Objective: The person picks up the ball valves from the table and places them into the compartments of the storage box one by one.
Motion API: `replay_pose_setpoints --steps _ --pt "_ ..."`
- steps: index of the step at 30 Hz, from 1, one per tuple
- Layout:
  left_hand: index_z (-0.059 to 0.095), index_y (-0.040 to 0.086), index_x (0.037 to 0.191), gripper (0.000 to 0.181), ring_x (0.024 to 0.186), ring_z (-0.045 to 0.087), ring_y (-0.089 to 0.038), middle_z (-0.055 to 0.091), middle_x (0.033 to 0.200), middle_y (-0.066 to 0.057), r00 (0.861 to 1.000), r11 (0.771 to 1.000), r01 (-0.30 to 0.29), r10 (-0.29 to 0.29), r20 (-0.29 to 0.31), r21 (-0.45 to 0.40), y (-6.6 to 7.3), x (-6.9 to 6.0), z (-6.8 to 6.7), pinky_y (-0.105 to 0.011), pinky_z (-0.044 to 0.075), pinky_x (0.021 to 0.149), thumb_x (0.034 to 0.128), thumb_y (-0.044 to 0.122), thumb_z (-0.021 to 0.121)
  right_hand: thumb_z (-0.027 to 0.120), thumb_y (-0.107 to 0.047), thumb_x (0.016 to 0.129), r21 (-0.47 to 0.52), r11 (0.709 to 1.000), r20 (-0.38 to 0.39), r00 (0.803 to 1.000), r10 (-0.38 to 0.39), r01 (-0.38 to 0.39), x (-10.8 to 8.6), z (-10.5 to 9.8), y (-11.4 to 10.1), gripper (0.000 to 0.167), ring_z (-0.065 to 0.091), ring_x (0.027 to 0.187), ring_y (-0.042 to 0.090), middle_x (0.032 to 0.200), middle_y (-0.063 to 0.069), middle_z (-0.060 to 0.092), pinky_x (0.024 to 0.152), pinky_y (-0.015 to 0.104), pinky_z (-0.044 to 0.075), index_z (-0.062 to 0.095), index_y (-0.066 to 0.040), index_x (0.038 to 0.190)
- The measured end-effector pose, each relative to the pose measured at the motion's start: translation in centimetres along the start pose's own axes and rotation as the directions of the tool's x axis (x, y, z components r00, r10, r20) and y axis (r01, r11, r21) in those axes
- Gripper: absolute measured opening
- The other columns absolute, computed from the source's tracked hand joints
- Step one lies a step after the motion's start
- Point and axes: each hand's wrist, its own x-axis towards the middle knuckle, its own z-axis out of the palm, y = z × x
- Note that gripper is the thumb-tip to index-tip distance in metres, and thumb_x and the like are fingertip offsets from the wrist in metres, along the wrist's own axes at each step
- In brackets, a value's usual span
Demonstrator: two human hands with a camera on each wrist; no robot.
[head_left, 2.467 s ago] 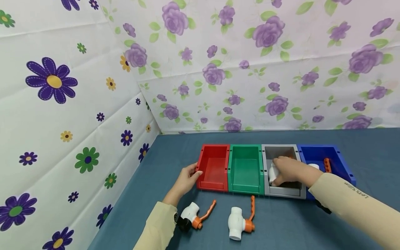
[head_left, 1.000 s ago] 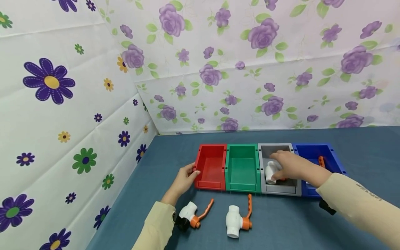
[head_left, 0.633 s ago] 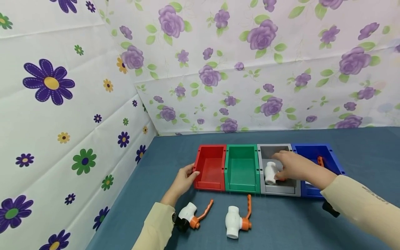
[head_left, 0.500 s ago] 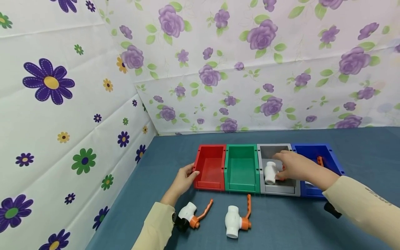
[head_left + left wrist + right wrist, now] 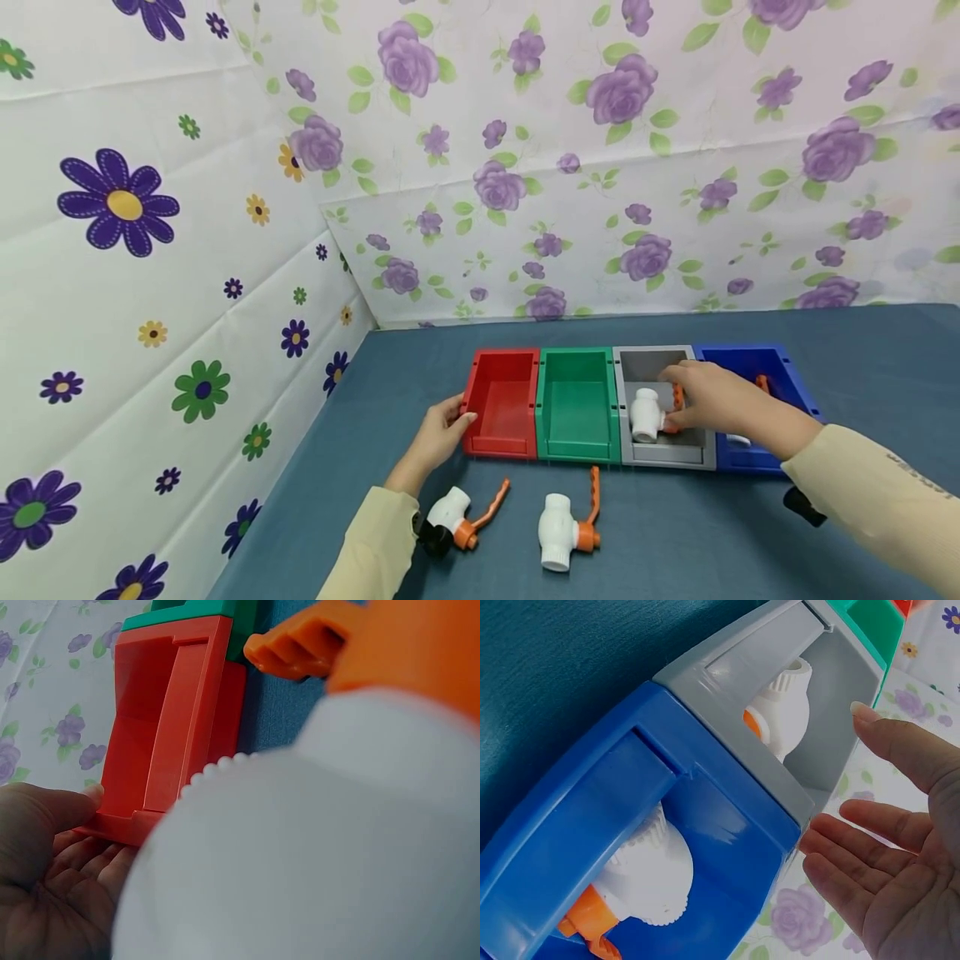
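My left hand (image 5: 433, 433) grips the left wall of the red bin (image 5: 506, 404), thumb over the rim and fingers outside; the left wrist view shows this hold too. A white ball valve (image 5: 647, 415) with an orange handle lies in the grey bin (image 5: 651, 452). Over that bin's right side hovers my right hand (image 5: 720, 402), partly hiding the valve's handle. In the right wrist view the right hand (image 5: 900, 855) has relaxed fingers with nothing between them, apart from the valve (image 5: 789, 712).
Joined in a row with these are a green bin (image 5: 577, 404) and a blue bin (image 5: 798, 379), the latter holding another valve (image 5: 649, 870). Two more ball valves lie on the table in front: one (image 5: 557, 533) before the green bin, one (image 5: 450, 508) beside my left wrist.
My right hand has let go of the ball valve, which now lies in the grey bin, and has drawn slightly to the right. The left hand keeps its hold on the red bin.
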Motion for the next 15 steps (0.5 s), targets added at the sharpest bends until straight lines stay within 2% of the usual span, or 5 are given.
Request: replay_pose_setpoints --steps 3,7,15 --pt "0.046 -0.009 0.135 0.042 0.098 0.062 -0.03 0.062 0.119 -0.025 1.0 1.0 0.0 0.0 0.0 0.002 -0.03 0.01 0.02 -0.04 0.055 0.083 0.0952 0.003 0.053 0.079 -0.021 0.076 -0.003 1.0 -0.019 1.0 -0.011 0.011 -0.13 -0.16 0.11 0.054 0.054 0.074 0.016 0.101 0.019 0.064 0.063 0.034 0.051 0.059 0.008 0.117" --pt "0.047 -0.01 0.134 0.042 0.097 0.063 -0.029 0.062 0.117 -0.025 1.0 1.0 -0.008 0.008 -0.002 0.003 -0.03 0.04 0.02 -0.04 0.055 0.082 0.095 0.003 0.053 0.078 -0.02 0.076 -0.005 1.0 -0.035 0.999 -0.025 0.025 -0.34 -0.36 0.24 0.051 0.054 0.074 0.017 0.101 0.018 0.064 0.061 0.033 0.049 0.061 0.007 0.115" --pt "0.046 -0.01 0.135 0.042 0.099 0.062 -0.03 0.062 0.118 -0.025 1.0 1.0 -0.005 0.005 0.0 0.01 -0.08 0.07 0.0 -0.04 0.055 0.083 0.0951 0.004 0.054 0.078 -0.021 0.077 -0.037 0.999 -0.045 0.999 -0.016 0.014 -0.79 -0.58 0.27 0.048 0.061 0.097 0.036 0.11 0.023 0.063 0.077 0.049 0.053 0.062 0.005 0.114"
